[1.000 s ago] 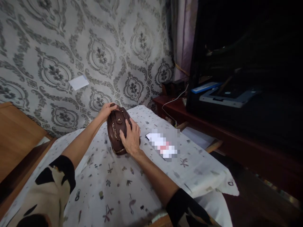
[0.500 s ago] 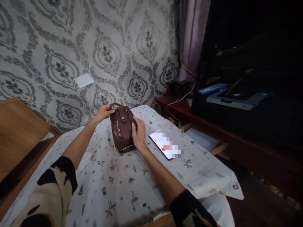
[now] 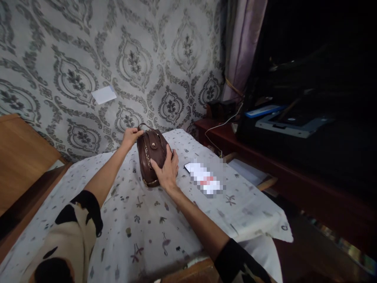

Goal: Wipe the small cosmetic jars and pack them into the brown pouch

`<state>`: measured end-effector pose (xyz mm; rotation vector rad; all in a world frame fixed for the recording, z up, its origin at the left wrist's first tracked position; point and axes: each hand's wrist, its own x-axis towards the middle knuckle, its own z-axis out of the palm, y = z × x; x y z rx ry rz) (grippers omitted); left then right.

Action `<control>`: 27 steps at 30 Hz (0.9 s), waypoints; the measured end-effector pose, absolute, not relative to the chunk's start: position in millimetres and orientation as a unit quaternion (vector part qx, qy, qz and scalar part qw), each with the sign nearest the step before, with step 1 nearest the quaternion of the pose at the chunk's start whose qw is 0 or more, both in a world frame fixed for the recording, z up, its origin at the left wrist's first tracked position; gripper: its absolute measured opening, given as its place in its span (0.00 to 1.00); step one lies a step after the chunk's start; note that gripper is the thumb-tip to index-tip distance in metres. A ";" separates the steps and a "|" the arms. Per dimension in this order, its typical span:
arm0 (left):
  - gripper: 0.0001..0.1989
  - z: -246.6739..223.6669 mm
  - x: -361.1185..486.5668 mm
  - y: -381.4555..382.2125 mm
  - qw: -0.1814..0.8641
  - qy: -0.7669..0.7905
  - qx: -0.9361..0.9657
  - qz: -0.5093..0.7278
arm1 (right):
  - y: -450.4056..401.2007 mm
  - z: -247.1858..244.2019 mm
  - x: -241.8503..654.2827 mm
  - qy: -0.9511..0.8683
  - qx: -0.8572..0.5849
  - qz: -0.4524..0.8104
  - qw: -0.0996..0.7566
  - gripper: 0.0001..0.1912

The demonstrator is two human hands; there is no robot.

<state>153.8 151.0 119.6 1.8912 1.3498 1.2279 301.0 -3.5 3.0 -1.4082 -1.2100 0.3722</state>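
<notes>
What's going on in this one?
A person has both hands on a brown bag with gold-coloured zips, resting on a white patterned cloth. The left hand has its fingers at the bag's top end, beside the raised handle; whether they grip a zip is too small to tell. The right hand lies spread against the bag's phone side. The phone lies lit on the cloth, its screen blurred out.
</notes>
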 end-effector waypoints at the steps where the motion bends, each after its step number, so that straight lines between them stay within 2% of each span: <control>1: 0.20 119.4 154.3 150.7 0.246 0.498 0.695 0.457 | -4.4 2.5 300.6 -0.522 -0.604 0.158 0.581 0.45; 8: 0.19 120.4 156.1 138.0 0.203 0.496 0.698 0.475 | -1.6 -1.6 303.6 -0.529 -0.585 0.140 0.598 0.42; 19: 0.19 121.2 158.6 116.8 0.245 0.483 0.695 0.472 | -2.6 -7.4 308.4 -0.552 -0.568 0.121 0.599 0.41; 24: 0.15 125.4 162.2 114.9 0.265 0.477 0.687 0.479 | -4.7 -10.5 312.2 -0.563 -0.551 0.125 0.603 0.40; 27: 0.17 134.9 172.1 118.3 0.271 0.455 0.689 0.495 | -5.7 -10.7 312.9 -0.568 -0.548 0.123 0.601 0.40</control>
